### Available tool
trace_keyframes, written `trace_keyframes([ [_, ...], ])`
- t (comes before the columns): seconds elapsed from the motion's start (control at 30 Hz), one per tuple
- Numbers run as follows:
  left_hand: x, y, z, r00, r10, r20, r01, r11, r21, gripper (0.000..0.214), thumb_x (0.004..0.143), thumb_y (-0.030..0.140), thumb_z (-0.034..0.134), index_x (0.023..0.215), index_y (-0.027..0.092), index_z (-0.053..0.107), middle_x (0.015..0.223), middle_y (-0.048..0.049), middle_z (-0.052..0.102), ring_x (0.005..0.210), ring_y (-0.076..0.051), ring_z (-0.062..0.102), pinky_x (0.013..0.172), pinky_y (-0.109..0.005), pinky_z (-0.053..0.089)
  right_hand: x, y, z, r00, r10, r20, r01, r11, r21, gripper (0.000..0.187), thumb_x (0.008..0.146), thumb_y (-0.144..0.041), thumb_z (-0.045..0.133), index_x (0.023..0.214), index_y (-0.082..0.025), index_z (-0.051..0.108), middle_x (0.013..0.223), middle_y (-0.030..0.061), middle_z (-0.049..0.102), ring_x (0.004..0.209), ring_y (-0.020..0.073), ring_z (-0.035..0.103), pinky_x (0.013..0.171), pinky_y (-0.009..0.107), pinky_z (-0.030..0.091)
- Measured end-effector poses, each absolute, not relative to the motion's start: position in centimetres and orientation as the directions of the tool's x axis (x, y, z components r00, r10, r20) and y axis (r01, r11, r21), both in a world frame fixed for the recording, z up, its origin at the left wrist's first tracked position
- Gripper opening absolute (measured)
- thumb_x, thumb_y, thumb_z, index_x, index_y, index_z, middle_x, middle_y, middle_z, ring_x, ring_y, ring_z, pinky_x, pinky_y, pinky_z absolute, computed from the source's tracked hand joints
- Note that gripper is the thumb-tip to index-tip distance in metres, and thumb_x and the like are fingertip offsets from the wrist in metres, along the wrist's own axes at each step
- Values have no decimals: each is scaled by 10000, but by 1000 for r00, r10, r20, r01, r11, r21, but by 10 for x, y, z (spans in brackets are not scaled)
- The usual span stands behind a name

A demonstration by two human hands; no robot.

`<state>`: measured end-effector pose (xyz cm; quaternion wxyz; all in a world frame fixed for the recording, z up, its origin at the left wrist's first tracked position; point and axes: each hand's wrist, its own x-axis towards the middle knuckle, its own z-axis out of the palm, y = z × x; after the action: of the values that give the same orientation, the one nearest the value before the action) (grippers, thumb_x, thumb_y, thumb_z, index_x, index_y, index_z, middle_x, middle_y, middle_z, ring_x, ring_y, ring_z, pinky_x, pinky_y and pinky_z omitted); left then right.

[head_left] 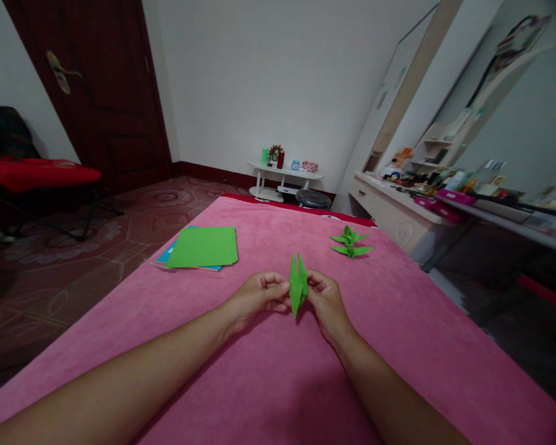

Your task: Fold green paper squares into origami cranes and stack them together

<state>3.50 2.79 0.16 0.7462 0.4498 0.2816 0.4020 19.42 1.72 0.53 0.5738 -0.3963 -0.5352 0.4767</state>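
A folded green paper piece [298, 285], narrow with two points at the top, stands upright just above the pink cloth [269, 383]. My left hand [259, 293] pinches its left side with curled fingers. My right hand [323, 295] pinches its right side the same way. Both forearms reach in from the bottom of the view. Two finished green folded paper figures [351, 242] lie on the cloth to the far right of my hands. A stack of flat paper sheets [202, 248], green on top with blue beneath, lies to the far left.
The pink-covered surface ends at a red edge at the far side. A dresser with a mirror and many bottles [426, 185] stands right. A small white table [285, 176] is by the back wall, a red chair [32, 176] and dark door [102, 93] left.
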Motion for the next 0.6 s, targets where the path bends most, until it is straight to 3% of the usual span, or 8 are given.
trace_keyframes([
  [0.27, 36, 28, -1, 367, 930, -7, -435, 178, 883, 266, 693, 308, 730, 770, 110, 569, 681, -34, 634, 582, -94, 592, 584, -196, 481, 194, 17, 4, -178, 975, 130, -195, 95, -976, 241, 788, -407, 614, 749, -171, 643, 660, 0, 599, 584, 120, 535, 571, 225, 434],
  [0.4, 37, 32, -2, 313, 949, 28, -434, 116, 893, 243, 706, 298, 716, 750, 110, 570, 647, -18, 612, 532, -75, 555, 530, -169, 438, 192, 15, 5, -232, 969, 89, -215, 39, -976, 246, 709, -373, 704, 834, -167, 652, 753, 20, 643, 642, 142, 587, 619, 249, 466],
  [0.6, 35, 34, -1, 355, 934, -44, -437, 207, 875, 277, 756, 390, 646, 786, 126, 567, 711, -36, 615, 589, -115, 590, 589, -243, 501, 192, 16, 5, -153, 983, 102, -216, 67, -974, 247, 642, -307, 759, 814, -159, 661, 752, 28, 667, 666, 154, 612, 659, 269, 492],
])
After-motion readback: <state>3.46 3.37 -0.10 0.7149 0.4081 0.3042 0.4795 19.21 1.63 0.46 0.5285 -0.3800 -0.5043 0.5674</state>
